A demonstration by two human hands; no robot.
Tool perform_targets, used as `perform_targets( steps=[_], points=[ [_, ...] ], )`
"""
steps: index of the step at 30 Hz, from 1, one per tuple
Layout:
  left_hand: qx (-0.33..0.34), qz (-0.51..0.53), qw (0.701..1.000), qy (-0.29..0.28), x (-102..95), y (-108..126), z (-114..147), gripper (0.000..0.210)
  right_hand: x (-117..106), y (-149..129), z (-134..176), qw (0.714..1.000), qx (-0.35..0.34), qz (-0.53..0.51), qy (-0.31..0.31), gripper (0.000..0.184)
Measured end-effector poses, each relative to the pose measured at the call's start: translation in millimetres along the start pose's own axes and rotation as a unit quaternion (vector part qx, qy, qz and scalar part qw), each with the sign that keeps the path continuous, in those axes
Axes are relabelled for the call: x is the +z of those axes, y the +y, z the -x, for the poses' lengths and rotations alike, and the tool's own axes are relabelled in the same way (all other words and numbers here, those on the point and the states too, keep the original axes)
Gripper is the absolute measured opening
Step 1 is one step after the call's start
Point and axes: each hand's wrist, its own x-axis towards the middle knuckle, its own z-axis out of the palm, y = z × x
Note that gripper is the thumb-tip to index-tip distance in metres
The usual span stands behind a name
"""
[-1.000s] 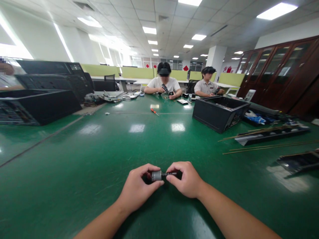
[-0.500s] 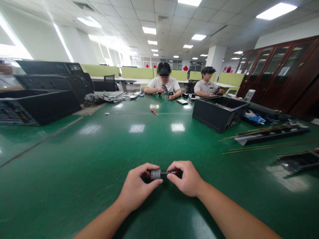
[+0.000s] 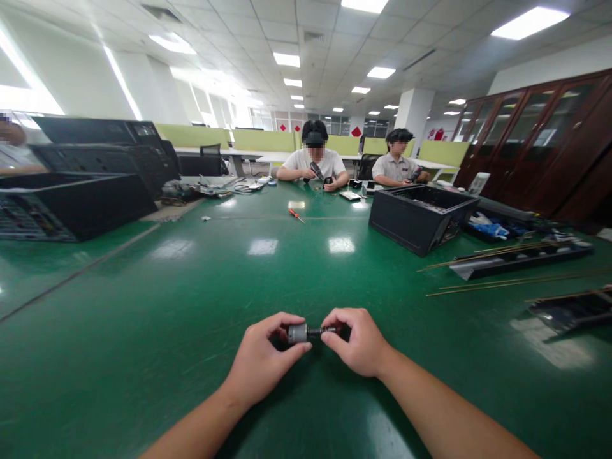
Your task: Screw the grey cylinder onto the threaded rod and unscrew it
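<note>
Little had shifted since a sec earlier: both hands sat a touch higher over the green table (image 3: 143, 306), same pinch, same small part between them. The left hand (image 3: 262, 363) gripped a short metal cylinder (image 3: 297, 333), dull grey w/ a smooth, faintly shiny skin, thumb below and forefinger curled over the top. From the cylinder's right end ran a thin dark shaft (image 3: 319, 331), which the right hand (image 3: 359, 344) pinched at its far tip btwn thumb and forefinger; other fingers were folded in. The cylinder lay level, just off the table, w/ the left hand on its left side and the right hand just beyond the shaft. Whether the shaft was threaded, the frame was too small to tell.

The table was glossy, rubbery-looking, scuffed w/ fine pale scratches, ceiling lights mirrored in it. Well beyond the cylinder lay a small red-handled screwdriver (image 3: 296, 215). Beyond and right of the cylinder stood an open black boxy case (image 3: 421, 220), matte, hard-edged; farther right of the cylinder, thin brass-coloured rods (image 3: 502, 280) lay beside a flat dark panel (image 3: 521, 258). Beyond and far left of the cylinder, black cases (image 3: 76, 185) were stacked. Two seated co-workers (image 3: 313, 162) in pale shirts worked at the far edge of the table, hands on small items.
</note>
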Motion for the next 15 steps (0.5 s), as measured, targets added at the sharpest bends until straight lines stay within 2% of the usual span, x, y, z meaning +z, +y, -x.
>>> perform_targets(
  steps=[15],
  points=[
    [-0.004, 0.011, 1.000, 0.012, 1.7, -4.6, -0.5, 0.029, 2.7, 3.5, 0.5, 1.000, 0.018, -0.022, 0.005, 0.004]
  ],
)
